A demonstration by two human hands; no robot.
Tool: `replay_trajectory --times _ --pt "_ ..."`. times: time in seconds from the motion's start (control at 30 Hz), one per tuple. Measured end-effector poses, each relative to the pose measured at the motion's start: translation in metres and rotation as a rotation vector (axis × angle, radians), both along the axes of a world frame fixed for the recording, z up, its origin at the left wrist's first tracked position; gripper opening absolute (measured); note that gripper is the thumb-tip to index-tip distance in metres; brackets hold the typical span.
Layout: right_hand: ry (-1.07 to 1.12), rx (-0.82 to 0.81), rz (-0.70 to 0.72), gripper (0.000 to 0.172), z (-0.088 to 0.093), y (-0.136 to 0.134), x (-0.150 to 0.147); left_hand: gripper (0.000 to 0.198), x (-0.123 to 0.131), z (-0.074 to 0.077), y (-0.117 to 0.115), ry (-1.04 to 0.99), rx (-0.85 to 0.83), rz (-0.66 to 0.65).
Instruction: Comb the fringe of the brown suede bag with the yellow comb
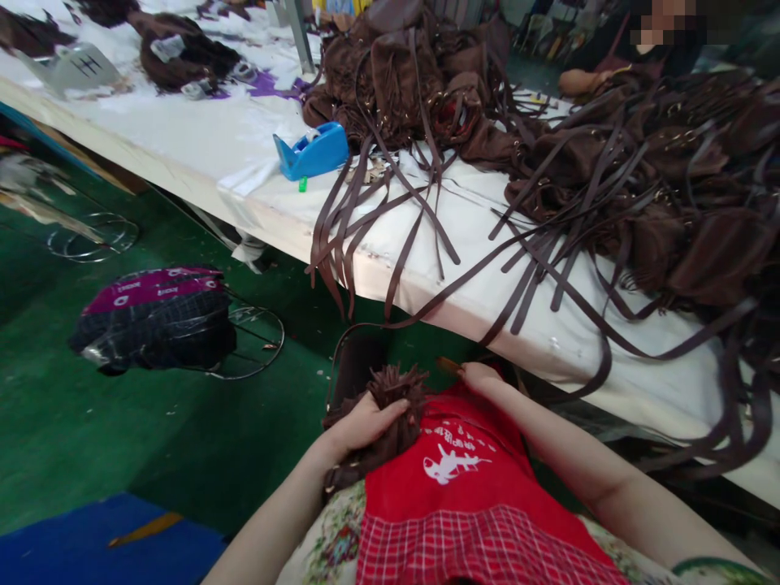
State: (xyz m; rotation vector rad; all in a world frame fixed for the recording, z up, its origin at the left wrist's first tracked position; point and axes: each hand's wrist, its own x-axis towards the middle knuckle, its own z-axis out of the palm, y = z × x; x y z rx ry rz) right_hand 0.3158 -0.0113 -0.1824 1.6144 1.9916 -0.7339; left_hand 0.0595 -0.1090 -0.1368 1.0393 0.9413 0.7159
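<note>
My left hand (370, 421) is closed around a bunch of dark brown fringe (399, 386), whose cut ends spread out above my thumb. The fringe belongs to a brown suede bag (353, 467) lying against my lap, largely covered by my hand and arm. From it a long dark strap (334, 357) seems to run up toward the table edge. Just right of the fringe, my right hand (479, 378) pinches a thin yellowish-brown strip (449, 366), too small to name for certain. My red apron (451, 439) with white print lies below both hands.
Brown fringed bags (396, 81) are piled along the white table (426, 284), their straps hanging over its edge. A blue tape dispenser (314, 152) stands there. A wrapped stool seat (158, 317) is on the green floor at left. Another person (609, 61) is across the table.
</note>
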Motion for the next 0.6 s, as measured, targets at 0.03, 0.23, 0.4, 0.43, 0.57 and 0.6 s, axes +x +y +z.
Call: replay_trajectory --times 0.03,0.23,0.4,0.43,0.57,0.6 --pt "0.021 0.002 -0.003 0.033 0.005 0.000 0.003 0.032 -0.003 -0.003 0.000 0.013 -0.017 0.061" --pt "0.416 0.232 0.100 0.044 0.057 -0.031 -0.033 0.033 -0.009 -0.021 0.011 -0.083 -0.046 0.159" --pt "0.165 0.159 0.244 0.035 0.039 -0.041 -0.048 0.029 -0.003 -0.007 0.007 -0.074 -0.078 0.041" --pt "0.082 0.136 0.220 0.033 0.030 -0.036 -0.042 0.031 -0.004 -0.003 0.004 -0.066 -0.081 0.030" --pt "-0.032 0.122 0.155 0.033 0.014 -0.014 -0.012 0.033 -0.013 0.003 -0.005 0.001 -0.122 0.093" --pt "-0.023 0.150 0.146 0.036 0.018 -0.013 -0.010 0.033 -0.015 0.002 -0.006 0.019 -0.131 0.112"
